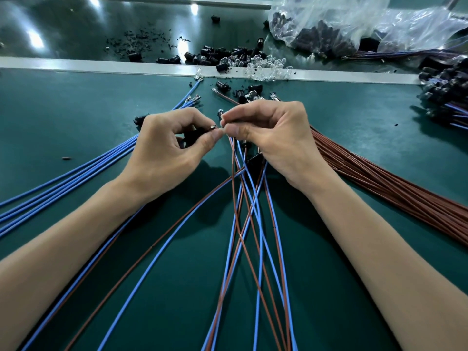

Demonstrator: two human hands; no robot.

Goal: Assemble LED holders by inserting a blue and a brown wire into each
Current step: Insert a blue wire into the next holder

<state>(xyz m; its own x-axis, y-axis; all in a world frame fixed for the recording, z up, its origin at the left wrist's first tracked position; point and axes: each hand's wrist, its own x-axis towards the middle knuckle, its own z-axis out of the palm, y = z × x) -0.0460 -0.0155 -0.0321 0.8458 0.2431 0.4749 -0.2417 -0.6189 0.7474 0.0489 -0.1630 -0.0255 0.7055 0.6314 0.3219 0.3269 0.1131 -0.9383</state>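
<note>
Apparently mid-insertion: left hand (172,145) pinched a holder (196,134), right hand (273,138) pinched wires (234,158) at its mouth, the hands touching at table (63,110) centre. Next move needed a straight push. Spare blue wires (76,178) lay at 9 o'clock, brown bundle (379,183) at 3.

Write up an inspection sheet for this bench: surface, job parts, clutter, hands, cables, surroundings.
Surface: green mat, pale strip across it.
Job's things: black holders and clear LEDs heaped along the strip; blue wires left, brown wires right; wired holders piled at the right edge.
Clutter: black crumbs scattered beyond the strip.
Hands: left hand pinches a small dark part; right hand pinches a wire end; fingertips nearly meet.
Cables: crossed wires, blue and brown, between the forearms.
Surroundings: plastic bag of dark parts, top right.
</note>
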